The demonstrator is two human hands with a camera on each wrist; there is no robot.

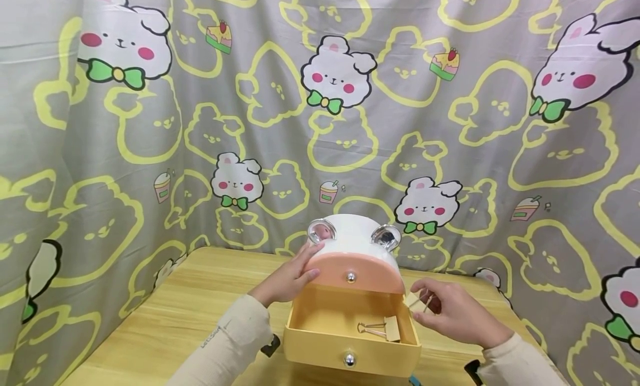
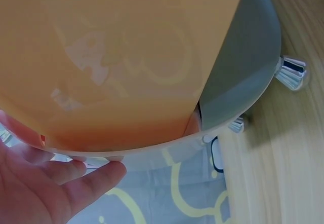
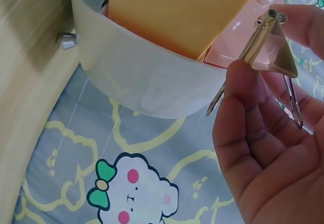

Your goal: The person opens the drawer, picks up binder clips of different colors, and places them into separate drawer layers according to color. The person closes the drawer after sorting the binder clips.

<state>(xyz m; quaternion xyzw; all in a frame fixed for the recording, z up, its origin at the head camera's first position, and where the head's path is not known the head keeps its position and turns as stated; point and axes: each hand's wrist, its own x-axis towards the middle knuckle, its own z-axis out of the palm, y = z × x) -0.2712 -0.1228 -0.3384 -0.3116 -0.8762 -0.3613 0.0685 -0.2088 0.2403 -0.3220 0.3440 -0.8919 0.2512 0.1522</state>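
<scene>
A small white cabinet (image 1: 345, 228) with silver round ears stands on the table. Its lower yellow drawer (image 1: 320, 345) is pulled out, while the pink upper drawer (image 1: 327, 269) is closed. Inside the yellow drawer, toward the right, lies a pale binder clip (image 1: 392, 329) with metal handles. My left hand (image 1: 286, 279) rests on the cabinet's left side, fingers extended along the white shell (image 2: 152, 158). Just right of the drawer, my right hand (image 1: 457, 309) pinches a second binder clip (image 3: 276, 51) between thumb and fingers. Its wire handles (image 3: 291, 102) stick out on both sides.
The light wooden table (image 1: 200, 297) extends to both sides of the cabinet. A grey patterned curtain (image 1: 280, 136) hangs behind and around it. At the front edge, a small blue item (image 1: 414, 380) shows beneath the drawer. Silver feet (image 2: 292, 73) protrude from the cabinet's base.
</scene>
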